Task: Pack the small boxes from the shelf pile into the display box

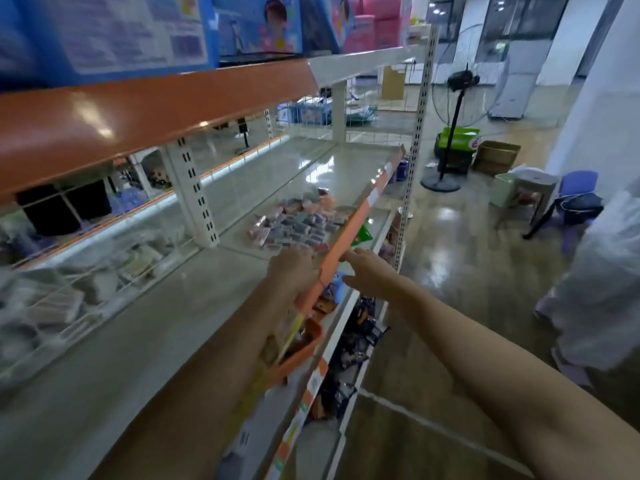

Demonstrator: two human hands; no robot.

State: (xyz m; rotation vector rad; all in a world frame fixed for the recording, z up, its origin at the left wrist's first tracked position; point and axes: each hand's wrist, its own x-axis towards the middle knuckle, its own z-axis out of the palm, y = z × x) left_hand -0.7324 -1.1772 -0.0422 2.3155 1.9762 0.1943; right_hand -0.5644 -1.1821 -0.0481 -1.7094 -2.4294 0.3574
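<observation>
My left hand point(294, 268) rests on the grey metal shelf point(194, 306), fingers hidden; I can't tell its grip. Right hand point(370, 271) spread open. Pile of small pastel boxes point(298, 223) lies mid-frame beyond them.

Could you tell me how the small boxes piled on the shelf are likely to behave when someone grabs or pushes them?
The small boxes look flat and compact, so they are probably light and unlikely to roll. They lie in a loose heap on the glossy shelf, so a push would likely slide and scatter them. Some seem film-wrapped, so they may be slippery; blur makes this uncertain.
</observation>
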